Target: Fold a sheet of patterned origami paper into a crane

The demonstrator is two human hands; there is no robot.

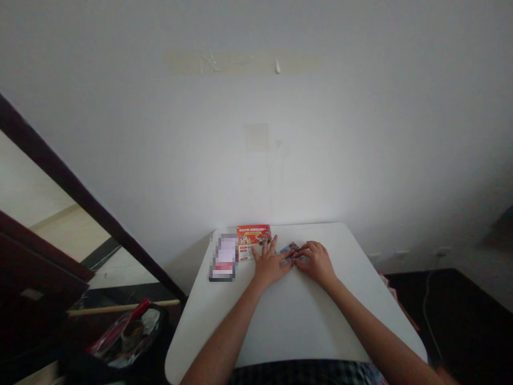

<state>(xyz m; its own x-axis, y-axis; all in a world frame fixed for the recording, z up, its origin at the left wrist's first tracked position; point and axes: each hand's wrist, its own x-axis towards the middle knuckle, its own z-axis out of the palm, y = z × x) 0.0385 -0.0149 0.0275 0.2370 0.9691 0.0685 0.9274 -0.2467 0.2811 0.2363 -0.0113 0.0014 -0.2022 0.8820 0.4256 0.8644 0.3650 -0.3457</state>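
My left hand is over the left part of the table, with its outer fingers spread across a red and white printed leaflet. Its thumb and index finger reach right and close on the near left edge of a small dark piece with a colourful picture. From the other side my right hand has its fingertips bent and pressed together on the same piece. Fingers cover part of it, so I cannot make out its exact kind. Left of the leaflet lies a phone with its screen blurred.
The white table has rounded corners and stands against a pale wall with old tape marks. On the floor at left is a dark container of mixed items, near a wooden stick. A cable hangs at right.
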